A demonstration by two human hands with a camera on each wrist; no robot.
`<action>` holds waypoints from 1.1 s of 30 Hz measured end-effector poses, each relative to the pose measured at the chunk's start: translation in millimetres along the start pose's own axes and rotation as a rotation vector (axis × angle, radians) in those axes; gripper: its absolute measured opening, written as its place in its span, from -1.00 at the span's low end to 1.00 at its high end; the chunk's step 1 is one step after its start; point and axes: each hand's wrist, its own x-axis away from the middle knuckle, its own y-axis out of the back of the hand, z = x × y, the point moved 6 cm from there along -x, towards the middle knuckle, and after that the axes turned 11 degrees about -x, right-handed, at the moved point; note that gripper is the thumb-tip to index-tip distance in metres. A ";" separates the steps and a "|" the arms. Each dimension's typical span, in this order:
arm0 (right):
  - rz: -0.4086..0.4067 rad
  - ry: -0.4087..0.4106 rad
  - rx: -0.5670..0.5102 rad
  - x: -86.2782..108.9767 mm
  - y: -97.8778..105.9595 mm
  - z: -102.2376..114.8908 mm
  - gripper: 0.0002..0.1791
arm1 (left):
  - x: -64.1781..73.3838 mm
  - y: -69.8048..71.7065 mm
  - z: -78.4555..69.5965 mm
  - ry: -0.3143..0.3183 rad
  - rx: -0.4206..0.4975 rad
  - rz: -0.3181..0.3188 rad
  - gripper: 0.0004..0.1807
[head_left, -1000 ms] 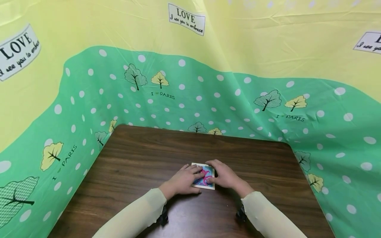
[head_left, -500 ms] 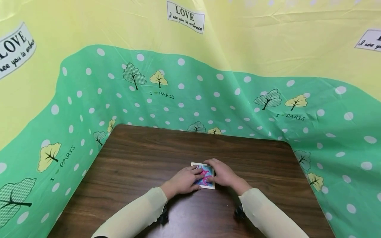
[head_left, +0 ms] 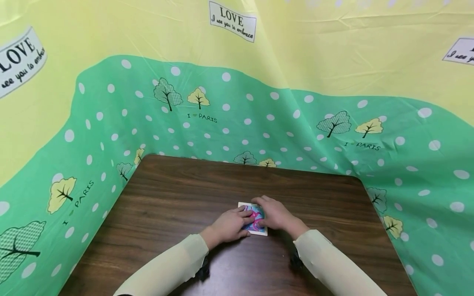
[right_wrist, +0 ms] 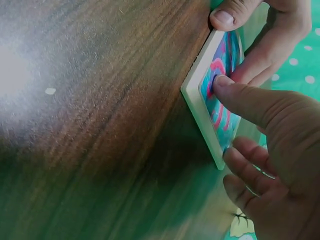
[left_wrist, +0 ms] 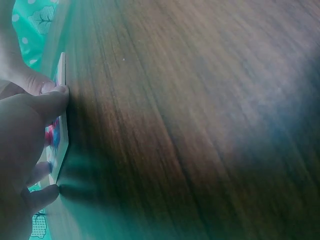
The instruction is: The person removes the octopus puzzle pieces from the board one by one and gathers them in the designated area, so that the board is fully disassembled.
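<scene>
A small square picture board (head_left: 259, 231), pink and blue with a pale border, lies flat on the table between my hands. Its thick pale edge shows in the right wrist view. My left hand (head_left: 226, 225) holds it from the left, fingers over the picture and thumb at the near edge. From the right, my right hand (head_left: 277, 214) presses its thumb (right_wrist: 227, 86) on the pink part of the picture. The other right fingers bend loosely along the right and far edges. Both hands hide part of the picture.
The dark wood-grain table (head_left: 177, 185) has rounded far corners. A green and yellow cloth (head_left: 222, 94) printed with trees and dots hangs around its back and sides. Black wrist bands (head_left: 203, 269) show under the pale sleeves.
My right hand has shifted slightly left and farther over the board. The left fingers have drawn closer together. The board has stayed about where it was.
</scene>
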 end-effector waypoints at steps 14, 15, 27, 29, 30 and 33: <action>0.016 -0.030 -0.008 -5.0 -1.4 5.6 -0.29 | 1.0 -5.3 0.0 0.033 -0.001 0.012 -0.35; 0.018 -0.036 -0.013 -5.5 -1.6 4.9 -0.29 | 1.0 -5.4 -0.1 0.033 0.001 0.012 -0.35; 0.045 -0.085 -0.031 -7.9 -2.1 -0.7 -0.23 | -0.3 -8.5 -2.3 0.040 -0.006 0.022 -0.34; 0.026 -0.067 0.011 -7.3 -0.2 2.3 -0.22 | 0.5 -7.7 -2.3 0.039 -0.004 0.019 -0.34; 0.018 -0.058 0.026 -7.1 0.7 4.2 -0.22 | 0.8 -7.1 -2.1 0.038 -0.006 0.014 -0.34; 0.011 -0.038 0.037 -6.9 1.2 9.5 -0.24 | 1.3 -5.8 -1.4 0.036 -0.013 0.004 -0.35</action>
